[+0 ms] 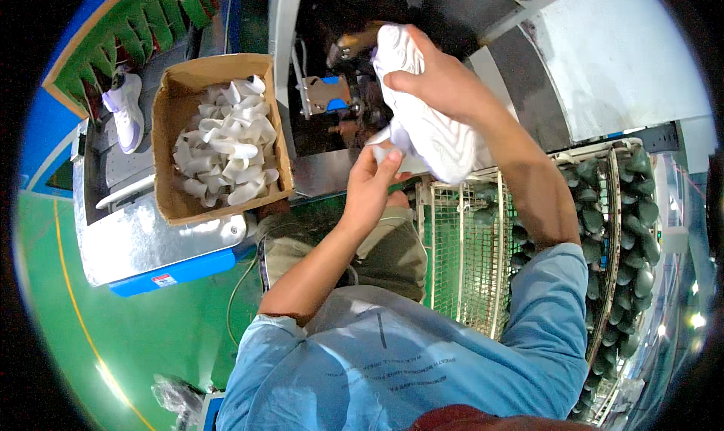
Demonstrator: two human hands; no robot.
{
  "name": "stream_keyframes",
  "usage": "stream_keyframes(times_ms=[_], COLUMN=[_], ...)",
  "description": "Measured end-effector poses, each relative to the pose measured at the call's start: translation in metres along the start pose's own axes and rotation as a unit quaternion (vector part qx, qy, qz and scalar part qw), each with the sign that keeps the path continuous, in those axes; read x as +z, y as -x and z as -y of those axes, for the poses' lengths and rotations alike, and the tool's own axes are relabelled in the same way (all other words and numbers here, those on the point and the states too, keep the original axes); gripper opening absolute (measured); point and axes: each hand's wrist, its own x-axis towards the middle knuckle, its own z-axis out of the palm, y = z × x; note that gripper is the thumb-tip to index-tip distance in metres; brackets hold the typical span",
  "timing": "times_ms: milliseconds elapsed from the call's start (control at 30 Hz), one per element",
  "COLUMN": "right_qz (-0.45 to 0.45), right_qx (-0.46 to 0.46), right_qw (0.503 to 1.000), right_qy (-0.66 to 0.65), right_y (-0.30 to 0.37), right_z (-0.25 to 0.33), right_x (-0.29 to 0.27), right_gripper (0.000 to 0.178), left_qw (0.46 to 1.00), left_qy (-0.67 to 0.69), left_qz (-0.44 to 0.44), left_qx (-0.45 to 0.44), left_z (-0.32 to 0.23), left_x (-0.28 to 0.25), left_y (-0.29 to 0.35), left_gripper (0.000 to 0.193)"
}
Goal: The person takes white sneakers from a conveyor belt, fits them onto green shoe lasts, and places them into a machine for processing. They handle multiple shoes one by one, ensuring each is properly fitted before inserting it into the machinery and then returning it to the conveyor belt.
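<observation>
A person in a light blue short-sleeved shirt [407,355] is seen from above, working with two bare hands. The right hand [443,82] grasps a white athletic shoe with a wavy-grooved sole [434,125] around its middle, tilted so that the sole faces up. The shoe is in the air, in front of a dark metal machine recess [362,24]. The left hand [371,182] pinches a small translucent white piece [379,143] between thumb and fingers, close to the shoe's left side; whether piece and shoe touch is unclear. To the left stands an open brown cardboard box [167,114], heaped with curled translucent white plastic pieces [234,148]. Beyond the box, a second white shoe with lilac trim [125,118] lies near the left edge of a dark grey conveyor [162,73], beside green hanging flaps [154,24]. On the right, a cream wire rack [461,250] carries rows of dark grey-green rounded forms [637,261]. The floor [136,310] is green.
</observation>
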Motion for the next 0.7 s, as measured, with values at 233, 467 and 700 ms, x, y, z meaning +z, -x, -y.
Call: stream_keyframes(times_ms=[233, 467, 700], right_qz=[-0.148, -0.232, -0.3], right_qx=[-0.001, -0.061, -0.075], right_qw=[0.989, 0.97, 0.951], right_qy=[0.013, -0.027, 0.027], right_y=[0.007, 0.027, 0.082], right_z=[-0.021, -0.011, -0.012], right_x=[0.031, 0.03, 0.037], right_gripper=[0.09, 0.091, 0.089], left_qw=[0.963, 0.615, 0.836], left_qy=[-0.16, -0.581, -0.516], left_qz=[-0.072, -0.384, -0.16], left_qx=[0.205, 0.369, 0.102], left_z=[-0.071, -0.14, -0.09], left_x=[-0.049, -0.097, -0.047], left_y=[0.08, 0.075, 0.091], left_gripper=[0.022, 0.055, 0.031])
